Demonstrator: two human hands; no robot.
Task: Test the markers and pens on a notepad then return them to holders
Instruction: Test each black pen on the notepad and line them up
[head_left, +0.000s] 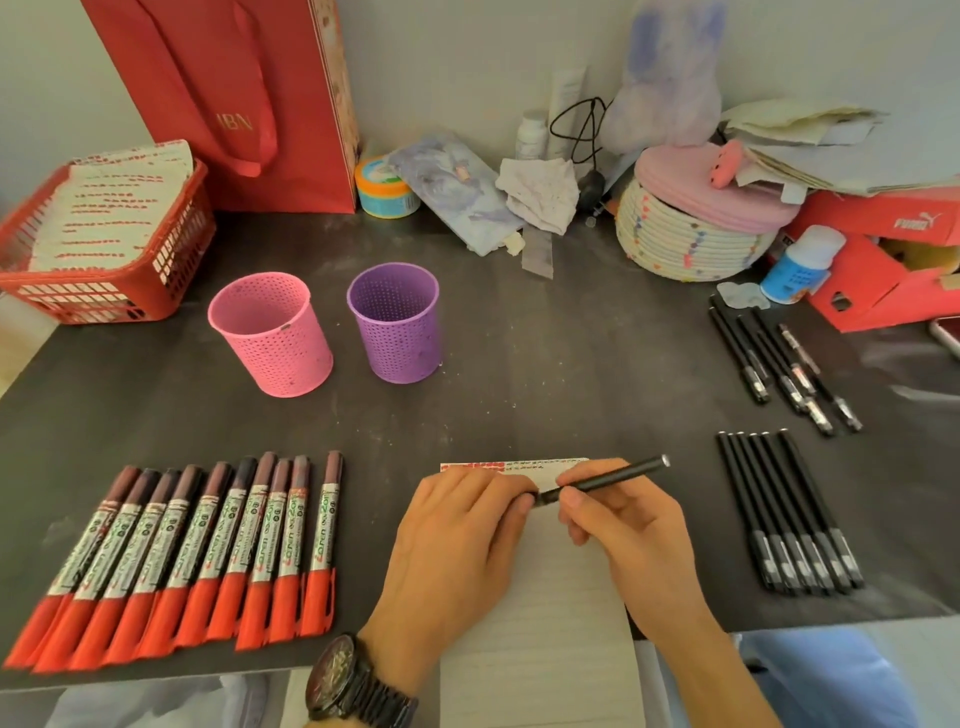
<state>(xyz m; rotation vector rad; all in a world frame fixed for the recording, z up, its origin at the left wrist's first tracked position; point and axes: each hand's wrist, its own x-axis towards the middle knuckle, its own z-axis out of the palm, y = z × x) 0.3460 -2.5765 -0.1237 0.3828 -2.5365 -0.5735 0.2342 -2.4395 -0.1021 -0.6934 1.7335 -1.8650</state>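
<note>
1. Ten markers (208, 551) with red caps lie side by side in a fanned row at the near left of the dark surface (519, 374), caps toward the person.
2. Two perforated holders stand upright and empty at the middle left: a pink holder (270, 332) and, just beside it, a purple holder (395, 322).
3. Seven black pens (789, 514) lie packed together in a row at the near right. Farther back on the right is a looser group of black pens (784, 364), five or six; they overlap, so the count is uncertain.
4. One black pen (602, 480) is held over the top of the notepad (540, 623), which lies at the near edge and hangs over it.
5. The right hand (628, 530) pinches the pen's barrel between thumb and fingers (576, 501); the left hand (457, 535) closes its fingertips on the pen's lower end. Whether that end is a cap or the tip cannot be told.
6. The left hand wears a dark wristwatch (353, 680).
7. Red and dark marks run along the notepad's top edge; the hands cover part of them.
8. Along the back stand a red basket (104, 260) of papers, a red paper bag (234, 93), a woven basket (691, 239) with a pink lid, a red shoebox (883, 249) under loose papers, and small bottles and tubs.
9. The shoebox is cut off by the right edge.
</note>
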